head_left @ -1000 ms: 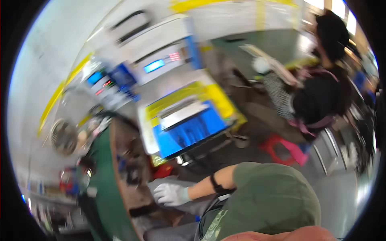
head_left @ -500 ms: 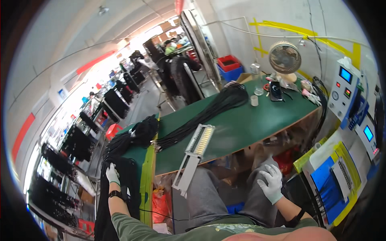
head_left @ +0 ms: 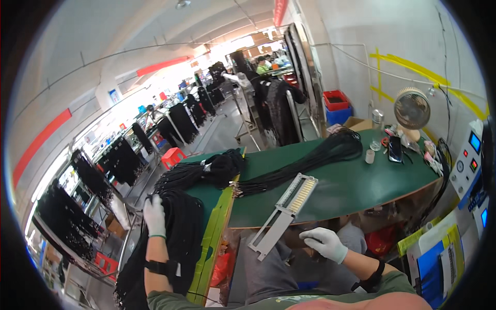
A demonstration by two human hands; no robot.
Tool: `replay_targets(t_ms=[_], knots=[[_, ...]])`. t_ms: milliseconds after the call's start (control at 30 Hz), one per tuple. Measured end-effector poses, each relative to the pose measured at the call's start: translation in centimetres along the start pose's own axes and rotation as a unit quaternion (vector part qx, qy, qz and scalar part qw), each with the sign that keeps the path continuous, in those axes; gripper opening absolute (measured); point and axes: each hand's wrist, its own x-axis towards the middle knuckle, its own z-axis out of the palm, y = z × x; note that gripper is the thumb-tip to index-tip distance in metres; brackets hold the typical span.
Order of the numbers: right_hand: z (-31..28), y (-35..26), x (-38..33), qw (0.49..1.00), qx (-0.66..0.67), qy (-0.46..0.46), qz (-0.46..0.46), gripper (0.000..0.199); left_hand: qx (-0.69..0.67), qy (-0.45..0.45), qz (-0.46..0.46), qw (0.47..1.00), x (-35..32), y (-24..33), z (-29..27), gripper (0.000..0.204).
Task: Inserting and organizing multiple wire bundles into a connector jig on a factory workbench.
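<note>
My left hand, in a white glove, rests on a thick bundle of black cords draped over the table's left end. Its fingers look stretched out along the bundle, and the tips are hard to make out. In its own white glove, my right hand hovers above my lap with fingers apart and nothing in them. Between the two hands, a slotted metal fixture with a row of yellowish pieces juts over the table's front edge. Another black cord bundle, with metallic ends, stretches across the green table.
A fan, a phone, a clear bottle and a small white cup stand at the back right. Machine panels rise at the right. Racks of black cords line the left, beyond a red stool.
The view has swung left, so the scene sits further right. My right hand has turned from fingers up to fingers pointing left and moved nearer the fixture. My left hand stays on the cords.
</note>
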Motion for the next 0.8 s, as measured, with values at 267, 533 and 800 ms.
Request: replay_targets(t_ms=[267,533,800], knots=[[7.7,-4.5,11.6,0.915,0.321,-0.228,0.089,0.034,0.224,-0.103,0.176,0.953,-13.9,3.3,3.7,0.031],[18.6,-10.6,18.1,0.779,0.39,-0.424,0.248,0.04,0.255,-0.171,0.197,0.931,-17.5,1.5,3.6,0.022],[20.1,-14.6,21.6,0.68,0.621,-0.307,0.24,0.028,0.264,-0.12,0.23,0.929,-15.4,2.1,-1.6,0.025]])
